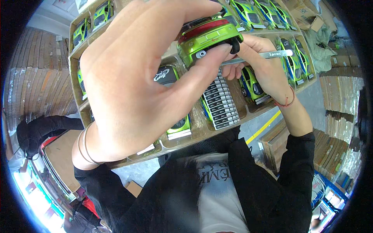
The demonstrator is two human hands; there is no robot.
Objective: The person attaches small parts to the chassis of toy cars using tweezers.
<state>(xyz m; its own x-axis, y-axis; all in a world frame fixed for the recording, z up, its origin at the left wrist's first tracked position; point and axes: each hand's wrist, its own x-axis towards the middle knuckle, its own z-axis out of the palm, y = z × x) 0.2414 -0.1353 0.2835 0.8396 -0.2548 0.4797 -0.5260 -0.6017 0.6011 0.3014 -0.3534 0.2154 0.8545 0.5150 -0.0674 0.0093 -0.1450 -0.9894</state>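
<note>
My left hand fills the middle of the view, raised close to the camera, and grips a green toy car with a red rear strip and black wheel. My right hand is just right of the car and holds metal tweezers, their tip reaching toward the car's rear end. Under both hands lies a cardboard tray split into compartments, each with more green toy cars. A sheet of small black stickers rests in the tray below the held car.
Stacks of flattened cardboard rise on the left and right. A yellow floor line runs below the tray. Another person in black bends at the left near a brown board. Loose boxes sit at top right.
</note>
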